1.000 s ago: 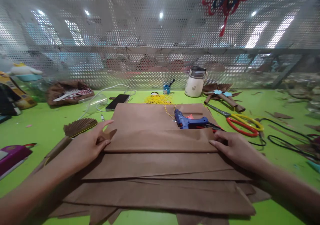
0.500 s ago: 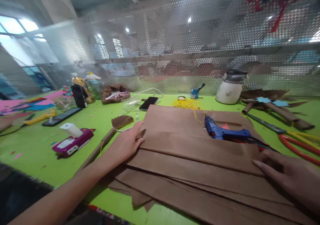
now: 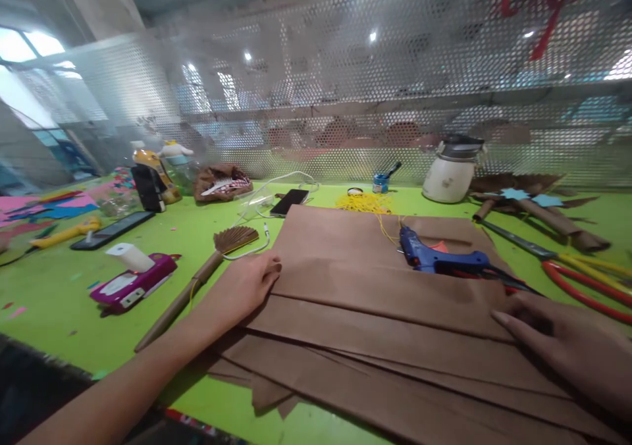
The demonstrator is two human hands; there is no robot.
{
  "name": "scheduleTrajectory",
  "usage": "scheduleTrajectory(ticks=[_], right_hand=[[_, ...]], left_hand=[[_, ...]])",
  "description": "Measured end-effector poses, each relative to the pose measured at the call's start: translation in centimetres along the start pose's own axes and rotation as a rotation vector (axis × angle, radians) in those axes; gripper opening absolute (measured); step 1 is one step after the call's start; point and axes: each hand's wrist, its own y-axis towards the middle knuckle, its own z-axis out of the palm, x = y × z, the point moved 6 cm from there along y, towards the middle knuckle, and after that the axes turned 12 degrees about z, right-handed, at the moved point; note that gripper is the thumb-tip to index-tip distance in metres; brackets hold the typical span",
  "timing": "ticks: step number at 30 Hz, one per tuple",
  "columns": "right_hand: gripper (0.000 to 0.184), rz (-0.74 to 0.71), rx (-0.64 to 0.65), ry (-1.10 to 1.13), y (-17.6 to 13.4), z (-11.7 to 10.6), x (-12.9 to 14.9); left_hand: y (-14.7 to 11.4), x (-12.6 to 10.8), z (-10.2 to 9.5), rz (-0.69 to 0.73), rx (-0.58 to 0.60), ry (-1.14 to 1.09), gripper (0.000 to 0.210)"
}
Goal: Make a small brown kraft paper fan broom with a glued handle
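**Both hands flat on a stack of brown paper**

The left hand (image 3: 244,287) lies palm down, fingers loosely spread, on the left edge of the folded brown paper sheets (image 3: 375,300) stacked in the middle of the green table (image 3: 74,287). It grasps nothing; it only presses on the paper. The right hand (image 3: 567,343) rests on the right edge of the same stack, fingers extended and flat, likewise gripping nothing.

The sheets lie in overlapping layers, the top fold running across between the two hands, the lower layers fanning out toward the near edge of the table.

A blue glue gun (image 3: 437,259) lies on the far part of the paper, just beyond the right hand. Behind it sits a tangle of yellow string (image 3: 365,203). Red and yellow scissors (image 3: 577,277) lie on the table to the right of the stack. To the left of the left hand lies a brown paper fan on a stick (image 3: 207,267), and further left a magenta case (image 3: 131,287). A black phone (image 3: 290,201) and a white jar (image 3: 451,168) stand near the perforated metal screen (image 3: 316,89) at the back.
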Motion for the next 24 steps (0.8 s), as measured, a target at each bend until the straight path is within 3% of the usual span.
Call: scheduleTrajectory(ticks=[3,10,16,24], right_hand=[[0.018,0.063,0.083,-0.088,0.0,-0.4,1.2],[0.017,0.155,0.067,-0.115,0.3,-1.3,2.9],[0.016,0.171,0.069,-0.110,0.4,-1.1,2.8],[0.013,0.150,0.091,-0.074,0.3,-1.3,3.0]], left_hand=[[0.4,-0.1,0.1,0.040,0.029,0.002,0.029],[1.3,1.1,0.1,-0.017,0.042,0.095,0.041],[1.0,2.4,0.9,-0.028,-0.006,0.159,0.040],[0.7,3.0,0.6,-0.145,0.028,0.132,0.041]])
